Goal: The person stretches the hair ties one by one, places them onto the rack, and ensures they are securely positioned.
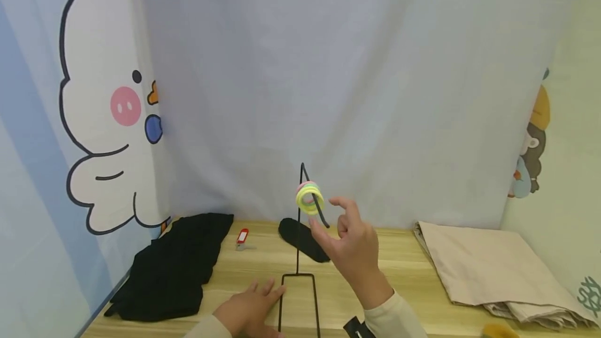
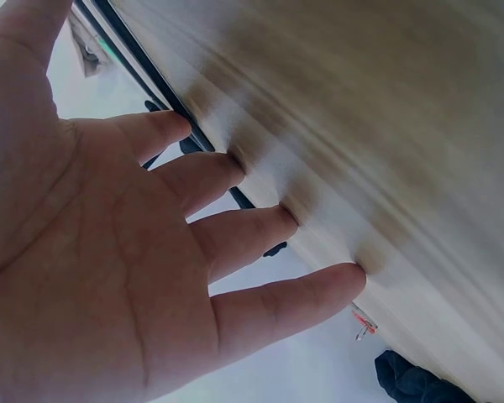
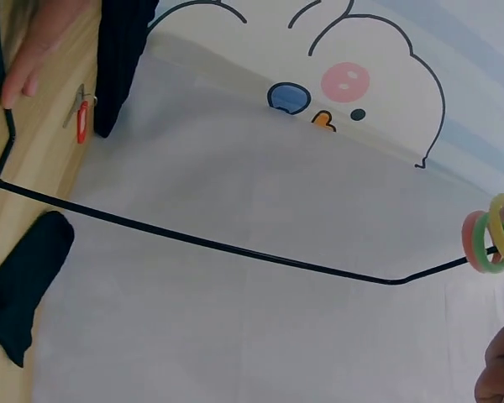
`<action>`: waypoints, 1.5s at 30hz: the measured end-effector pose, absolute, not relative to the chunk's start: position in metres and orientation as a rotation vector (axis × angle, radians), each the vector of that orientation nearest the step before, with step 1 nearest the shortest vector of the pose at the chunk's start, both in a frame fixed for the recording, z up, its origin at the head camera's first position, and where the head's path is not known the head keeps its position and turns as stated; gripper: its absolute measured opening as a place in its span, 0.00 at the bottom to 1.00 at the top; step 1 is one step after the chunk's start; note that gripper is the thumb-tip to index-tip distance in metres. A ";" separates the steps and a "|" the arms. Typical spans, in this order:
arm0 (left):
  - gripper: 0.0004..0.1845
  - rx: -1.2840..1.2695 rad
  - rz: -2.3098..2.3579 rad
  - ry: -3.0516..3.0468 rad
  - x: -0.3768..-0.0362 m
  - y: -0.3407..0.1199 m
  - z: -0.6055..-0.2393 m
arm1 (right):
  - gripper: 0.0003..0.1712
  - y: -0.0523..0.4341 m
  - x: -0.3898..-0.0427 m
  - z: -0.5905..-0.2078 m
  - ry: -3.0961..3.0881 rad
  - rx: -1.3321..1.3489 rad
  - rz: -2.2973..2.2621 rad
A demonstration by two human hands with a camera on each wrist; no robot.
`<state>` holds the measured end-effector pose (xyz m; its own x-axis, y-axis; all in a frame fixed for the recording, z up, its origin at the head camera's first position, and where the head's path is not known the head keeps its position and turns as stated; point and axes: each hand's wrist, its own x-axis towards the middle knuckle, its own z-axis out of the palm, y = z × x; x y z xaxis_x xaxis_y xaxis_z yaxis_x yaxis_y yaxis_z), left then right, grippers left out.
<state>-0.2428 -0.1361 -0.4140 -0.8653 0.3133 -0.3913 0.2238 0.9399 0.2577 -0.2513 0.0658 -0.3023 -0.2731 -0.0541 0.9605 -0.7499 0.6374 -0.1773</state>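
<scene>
A thin black wire stand (image 1: 298,254) rises from a rectangular wire base, and its top arm slants down toward the viewer. On that arm hang small pink (image 3: 468,237), green (image 3: 480,244) and yellow (image 3: 493,225) rings. My right hand (image 1: 354,244) is raised just right of the rings. Its thumb and index finger stand apart near the yellow one, and the other fingers are bent; whether the thumb touches the ring is unclear. Low on the table, my left hand (image 1: 249,306) is spread, its fingertips on the wood and against the left side of the base.
Black cloth (image 1: 178,270) lies at the left, beside a key with a red tag (image 1: 242,236). Behind the stand is a black sock (image 1: 305,240). Folded beige cloth (image 1: 493,265) covers the right side. A yellow item (image 1: 499,330) shows at the front edge. Curtains enclose the table.
</scene>
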 end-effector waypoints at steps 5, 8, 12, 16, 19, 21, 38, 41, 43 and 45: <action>0.45 0.391 0.299 2.649 -0.242 -0.136 -0.413 | 0.17 0.081 -0.247 -0.327 -1.809 0.650 0.841; 0.45 0.390 0.305 2.646 -0.242 -0.136 -0.413 | 0.14 0.089 -0.244 -0.343 -1.847 0.602 0.866; 0.47 0.411 0.306 2.657 -0.240 -0.136 -0.412 | 0.14 0.098 -0.244 -0.360 -1.891 0.562 0.853; 0.48 0.476 0.297 2.711 -0.238 -0.136 -0.412 | 0.13 0.107 -0.247 -0.370 -1.938 0.582 0.770; 0.50 0.512 0.296 2.741 -0.237 -0.136 -0.413 | 0.14 0.119 -0.249 -0.376 -2.021 0.583 0.685; 0.50 0.518 0.298 2.750 -0.238 -0.136 -0.413 | 0.14 0.127 -0.248 -0.379 -2.121 0.582 0.645; 0.52 0.477 0.318 2.724 -0.236 -0.138 -0.414 | 0.20 0.193 -0.242 -0.386 -3.164 0.678 0.711; 0.52 0.467 0.321 2.715 -0.237 -0.138 -0.414 | 0.24 0.200 -0.242 -0.385 -3.289 0.623 0.731; 0.52 0.465 0.322 2.713 -0.237 -0.137 -0.413 | 0.26 0.203 -0.242 -0.385 -3.368 0.551 0.729; 0.52 0.466 0.321 2.712 -0.237 -0.136 -0.411 | 0.27 0.204 -0.242 -0.386 -3.413 0.489 0.717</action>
<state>-0.2374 -0.1364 -0.4115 -0.8771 0.3603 -0.3175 0.2763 0.9193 0.2801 -0.2423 0.2042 -0.3861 -0.8913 -0.3351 -0.3054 -0.1838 0.8828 -0.4322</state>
